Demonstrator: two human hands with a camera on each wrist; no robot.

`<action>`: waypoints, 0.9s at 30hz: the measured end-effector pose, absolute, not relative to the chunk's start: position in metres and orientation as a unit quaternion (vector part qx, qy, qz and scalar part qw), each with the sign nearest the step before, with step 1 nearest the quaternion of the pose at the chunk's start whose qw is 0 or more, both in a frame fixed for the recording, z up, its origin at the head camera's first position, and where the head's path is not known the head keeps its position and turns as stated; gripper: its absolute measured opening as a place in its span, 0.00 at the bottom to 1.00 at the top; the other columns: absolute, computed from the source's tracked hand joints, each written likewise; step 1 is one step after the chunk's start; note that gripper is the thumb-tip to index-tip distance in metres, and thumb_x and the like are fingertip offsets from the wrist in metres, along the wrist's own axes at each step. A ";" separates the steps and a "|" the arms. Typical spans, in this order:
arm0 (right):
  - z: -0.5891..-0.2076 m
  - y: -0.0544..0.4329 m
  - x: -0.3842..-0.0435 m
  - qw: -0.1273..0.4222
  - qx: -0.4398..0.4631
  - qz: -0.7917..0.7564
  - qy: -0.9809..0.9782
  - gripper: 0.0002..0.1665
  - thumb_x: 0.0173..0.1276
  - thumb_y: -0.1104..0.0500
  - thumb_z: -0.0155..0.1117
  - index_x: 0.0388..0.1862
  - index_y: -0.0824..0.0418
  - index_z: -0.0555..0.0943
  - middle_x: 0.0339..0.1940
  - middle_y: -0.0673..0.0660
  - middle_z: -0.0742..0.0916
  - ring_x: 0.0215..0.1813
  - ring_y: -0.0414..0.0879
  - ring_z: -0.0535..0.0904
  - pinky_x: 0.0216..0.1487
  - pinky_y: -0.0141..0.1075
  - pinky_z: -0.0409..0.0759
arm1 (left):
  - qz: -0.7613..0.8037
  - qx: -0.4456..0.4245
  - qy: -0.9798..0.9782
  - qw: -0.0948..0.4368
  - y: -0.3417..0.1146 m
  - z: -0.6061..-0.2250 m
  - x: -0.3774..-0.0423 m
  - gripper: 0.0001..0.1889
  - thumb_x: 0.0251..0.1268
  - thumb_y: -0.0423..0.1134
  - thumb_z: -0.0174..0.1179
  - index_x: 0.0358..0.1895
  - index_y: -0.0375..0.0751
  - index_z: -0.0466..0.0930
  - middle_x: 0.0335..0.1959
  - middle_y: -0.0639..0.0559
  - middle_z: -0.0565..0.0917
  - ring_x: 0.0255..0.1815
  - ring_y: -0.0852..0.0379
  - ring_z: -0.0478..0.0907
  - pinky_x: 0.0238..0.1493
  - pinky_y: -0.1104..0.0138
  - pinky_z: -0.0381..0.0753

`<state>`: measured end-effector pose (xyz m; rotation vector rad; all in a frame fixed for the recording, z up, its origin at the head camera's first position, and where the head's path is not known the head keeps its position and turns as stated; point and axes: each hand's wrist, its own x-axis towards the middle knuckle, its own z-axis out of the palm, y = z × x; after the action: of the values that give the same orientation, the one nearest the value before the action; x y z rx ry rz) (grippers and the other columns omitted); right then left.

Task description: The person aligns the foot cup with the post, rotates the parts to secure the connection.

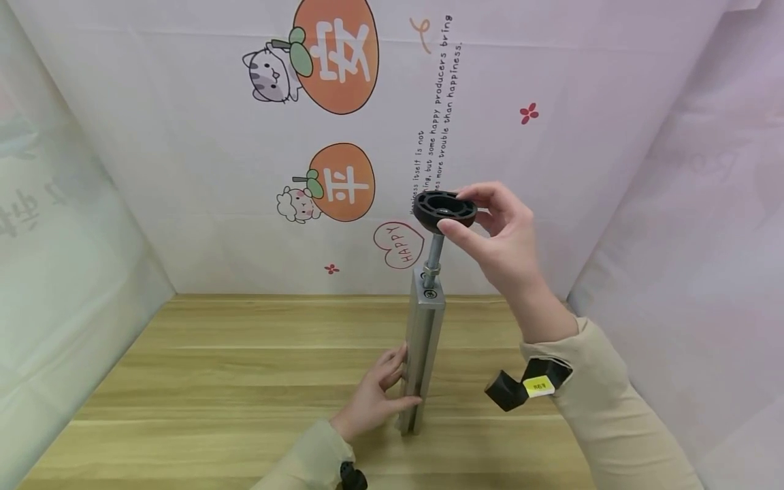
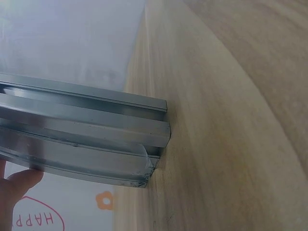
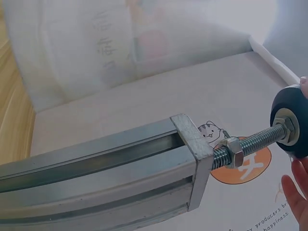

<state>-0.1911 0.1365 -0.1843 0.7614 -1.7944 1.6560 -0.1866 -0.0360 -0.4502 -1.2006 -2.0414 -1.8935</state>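
Note:
A silver slotted aluminium profile (image 1: 422, 354) stands upright on the table, its lower end touching the wood in the left wrist view. My left hand (image 1: 373, 395) grips its lower part, thumb on the near side and fingers at the left edge. From the end plate (image 3: 192, 139) on top rises a threaded rod (image 3: 262, 139) carrying a hex nut (image 3: 236, 152), which sits a little above the plate. A round black levelling foot (image 1: 422, 216) caps the rod. My right hand (image 1: 508, 238) pinches the foot's rim between thumb and fingers. Its far fingers are partly hidden behind the foot.
The wood-grain table (image 1: 245, 361) ends at a white printed cloth wall (image 1: 202, 170) behind the profile. More cloth walls rise on the left (image 1: 55, 224) and right (image 1: 674, 238). A black wrist-camera mount (image 1: 507, 391) sticks out from the right sleeve.

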 end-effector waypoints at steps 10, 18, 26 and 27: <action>-0.187 0.129 -0.188 0.377 0.255 0.560 -0.693 0.20 0.45 0.73 0.74 0.37 0.73 0.77 0.36 0.42 0.82 0.39 0.41 0.78 0.47 0.27 0.80 | -0.632 -0.391 -0.667 0.054 -0.034 -0.452 -0.187 0.46 0.53 0.26 0.66 0.74 0.42 0.48 0.65 0.33 0.61 0.63 0.67 0.64 0.63 0.61 0.73; -0.192 0.124 -0.187 0.453 0.241 0.484 -0.708 0.23 0.43 0.65 0.78 0.33 0.74 0.75 0.34 0.54 0.80 0.42 0.36 0.73 0.46 0.29 0.77 | -0.634 -0.378 -0.674 0.037 -0.037 -0.451 -0.183 0.46 0.54 0.27 0.66 0.74 0.41 0.48 0.66 0.33 0.60 0.65 0.68 0.62 0.64 0.62 0.71; -0.191 0.122 -0.188 0.488 0.253 0.449 -0.705 0.37 0.47 0.41 0.75 0.32 0.73 0.74 0.31 0.58 0.77 0.41 0.35 0.69 0.46 0.28 0.76 | -0.636 -0.361 -0.681 0.027 -0.036 -0.449 -0.183 0.46 0.53 0.26 0.66 0.73 0.39 0.49 0.67 0.35 0.60 0.65 0.68 0.62 0.65 0.62 0.70; -0.191 0.122 -0.188 0.484 0.257 0.455 -0.702 0.40 0.48 0.36 0.73 0.32 0.73 0.74 0.32 0.55 0.77 0.42 0.35 0.69 0.46 0.28 0.76 | -0.636 -0.362 -0.681 0.027 -0.036 -0.449 -0.183 0.46 0.53 0.26 0.66 0.73 0.39 0.49 0.67 0.35 0.60 0.64 0.68 0.62 0.65 0.62 0.70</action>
<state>-0.1884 0.1224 -0.1912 0.6272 -1.7102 1.1078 -0.1834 -0.0355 -0.4490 -1.1184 -2.1029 -1.9654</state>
